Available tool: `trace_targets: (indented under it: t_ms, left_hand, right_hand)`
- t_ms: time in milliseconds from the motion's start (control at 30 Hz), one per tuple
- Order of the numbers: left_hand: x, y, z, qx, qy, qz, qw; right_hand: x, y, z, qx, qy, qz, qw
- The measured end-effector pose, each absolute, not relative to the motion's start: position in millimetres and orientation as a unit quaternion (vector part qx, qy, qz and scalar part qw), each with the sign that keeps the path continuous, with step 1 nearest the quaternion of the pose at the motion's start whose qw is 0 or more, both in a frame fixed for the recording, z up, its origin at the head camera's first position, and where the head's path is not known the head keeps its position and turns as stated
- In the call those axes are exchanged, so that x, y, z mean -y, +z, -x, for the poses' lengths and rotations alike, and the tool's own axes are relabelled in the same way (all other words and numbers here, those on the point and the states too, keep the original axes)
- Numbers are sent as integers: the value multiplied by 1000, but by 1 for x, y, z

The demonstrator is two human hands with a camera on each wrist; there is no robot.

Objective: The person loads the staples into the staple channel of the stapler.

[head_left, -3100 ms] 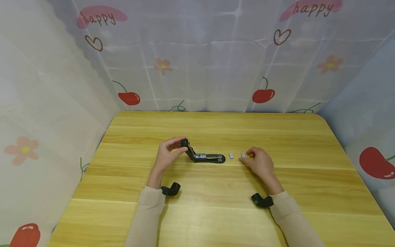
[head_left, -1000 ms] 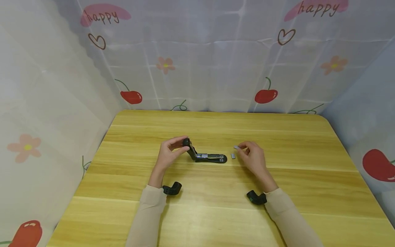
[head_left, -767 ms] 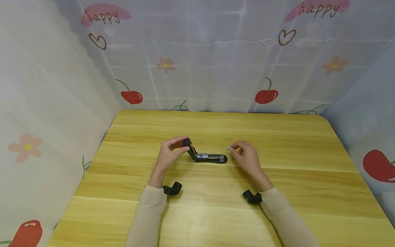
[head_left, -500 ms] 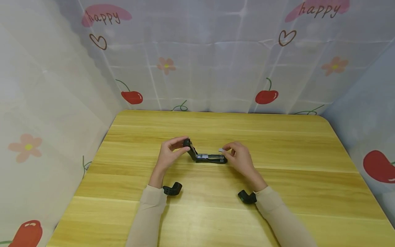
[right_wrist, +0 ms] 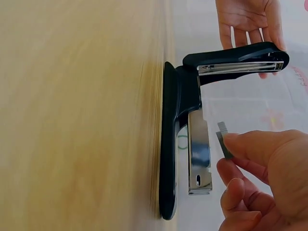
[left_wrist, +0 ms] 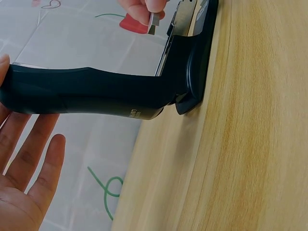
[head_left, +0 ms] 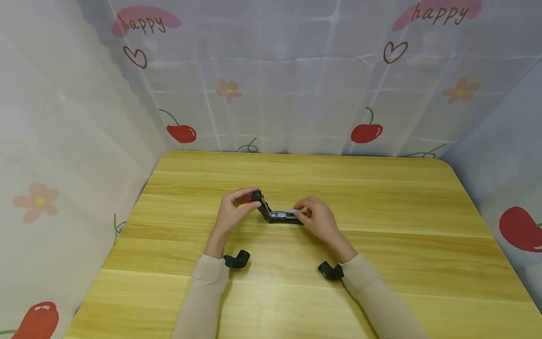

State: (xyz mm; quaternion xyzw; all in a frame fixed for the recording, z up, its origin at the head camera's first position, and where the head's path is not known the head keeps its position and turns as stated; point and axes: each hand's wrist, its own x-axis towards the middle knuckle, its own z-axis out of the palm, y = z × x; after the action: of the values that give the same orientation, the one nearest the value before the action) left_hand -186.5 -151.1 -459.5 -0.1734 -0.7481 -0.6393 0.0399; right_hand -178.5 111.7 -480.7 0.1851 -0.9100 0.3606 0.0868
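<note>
A black stapler (right_wrist: 168, 144) stands on the table with its top arm swung up and its metal magazine (right_wrist: 198, 144) exposed. My left hand (head_left: 230, 209) holds the end of the raised arm between thumb and fingers. Pinched between the thumb and finger of my right hand (head_left: 317, 219) is a small grey strip of staples (right_wrist: 224, 140). That strip is just over the magazine, apart from it in the right wrist view. My right hand hides the front end of the stapler and the spot where a second strip lay in the head view.
The wooden table (head_left: 271, 292) carries the stapler near its middle. A black wrist camera (head_left: 237, 259) sits on my left wrist and another (head_left: 330, 270) on my right. A patterned curtain (head_left: 288, 103) hangs behind the table's back edge.
My right hand has picked up one staple strip from the table and carried it left, over the stapler's magazine. The left hand keeps its hold on the raised arm.
</note>
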Motion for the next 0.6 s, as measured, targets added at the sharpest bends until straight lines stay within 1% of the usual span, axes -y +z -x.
trace_targets:
  t_ms: [600]
  left_hand:
    - [150,-458,185,751,-638,167,37]
  right_hand:
    - [-109,-484,180,919,338,-195,56]
